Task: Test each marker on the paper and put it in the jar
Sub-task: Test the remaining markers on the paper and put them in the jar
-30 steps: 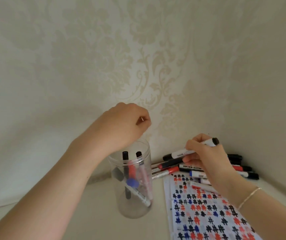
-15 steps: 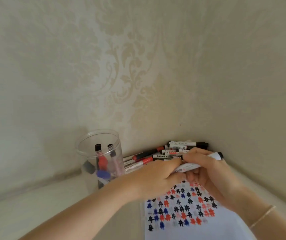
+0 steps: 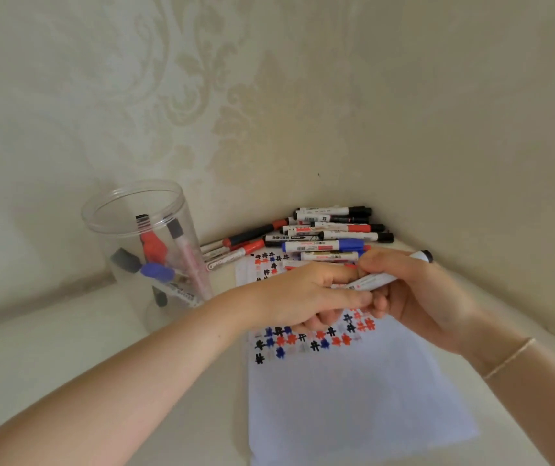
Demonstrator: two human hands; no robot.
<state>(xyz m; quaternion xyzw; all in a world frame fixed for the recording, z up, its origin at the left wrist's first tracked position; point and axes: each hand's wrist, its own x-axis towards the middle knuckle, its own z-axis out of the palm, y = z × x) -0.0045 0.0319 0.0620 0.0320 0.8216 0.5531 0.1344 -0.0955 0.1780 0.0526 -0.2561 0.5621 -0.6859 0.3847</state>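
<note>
Now, hands: left hand and right hand both pinch one marker over the paper
Handling: light, stiff, smooth; hold mid-barrel

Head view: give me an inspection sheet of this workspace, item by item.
Surface: pale cream tabletop set into a wall corner.
Job's things: white marker with a black end held over the white paper sheet, whose far part carries black, red and blue hash marks; clear plastic jar stands upright left of the sheet with several markers inside; pile of loose markers lies in the corner beyond the sheet.
Clutter: nothing seen.
Hands: left hand and right hand both grip the held marker; a thin bracelet is on the right wrist.
Cables: nothing seen.
Surroundings: cream patterned wallpaper on both walls.
</note>
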